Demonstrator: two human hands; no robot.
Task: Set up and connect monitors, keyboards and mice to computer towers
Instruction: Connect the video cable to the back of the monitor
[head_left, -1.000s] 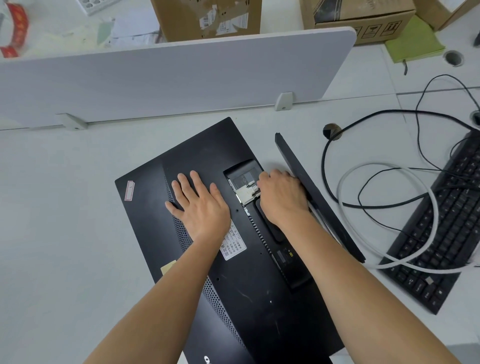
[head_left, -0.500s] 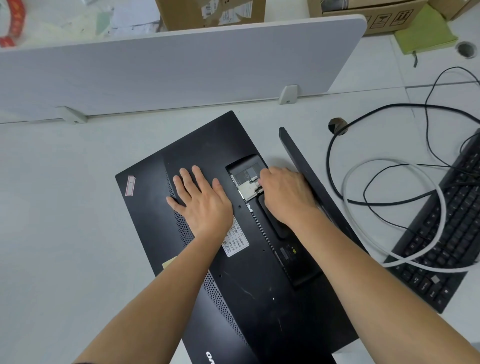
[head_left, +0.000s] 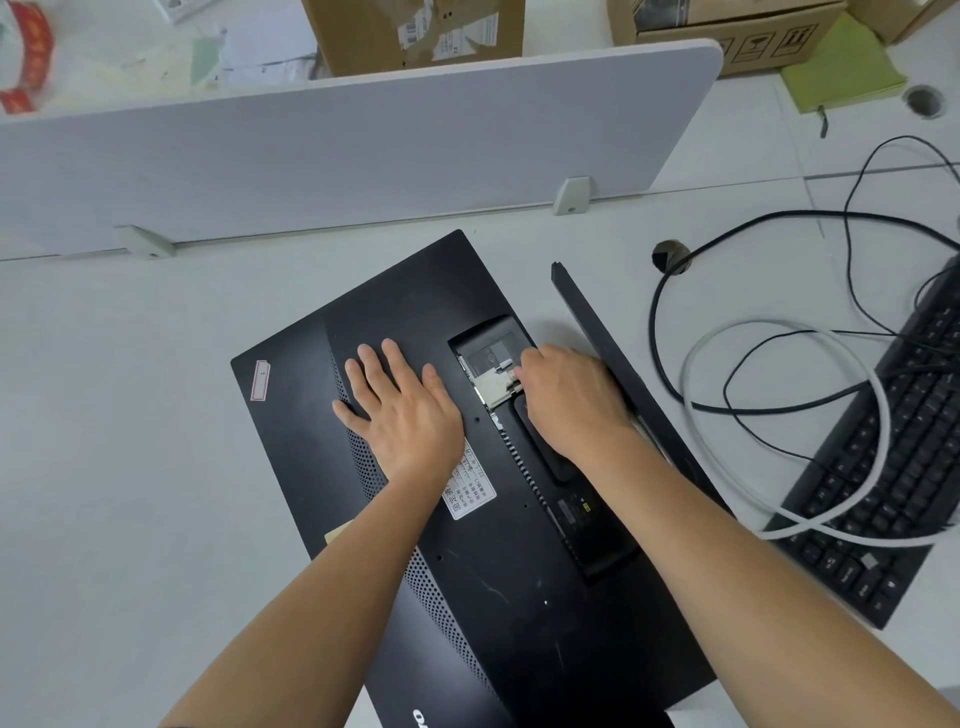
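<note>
Risk: a crooked push may jam the stand neck (head_left: 545, 452) in the metal bracket (head_left: 496, 387) or nip fingers; hard pressing could scuff the hidden screen. Left hand (head_left: 405, 410) spread flat on the back; right hand (head_left: 571, 400) curled round the stand neck. Monitor (head_left: 519, 597): black, face down, diagonal on table (head_left: 130, 467), vented back, white label.

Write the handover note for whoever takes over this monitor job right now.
Left hand: flat, pressing on the back of the face-down monitor.
Right hand: fingers curled over the stand neck at the metal bracket in the mount recess.
Stand base stands on edge just right of that hand. Keyboard lies far right under loose cables.
Done: monitor laid down, stand at the mount; whether it is seated, cannot tell.
Left: stand the monitor up, connect cables and keyboard; no mouse or tower in view.
</note>
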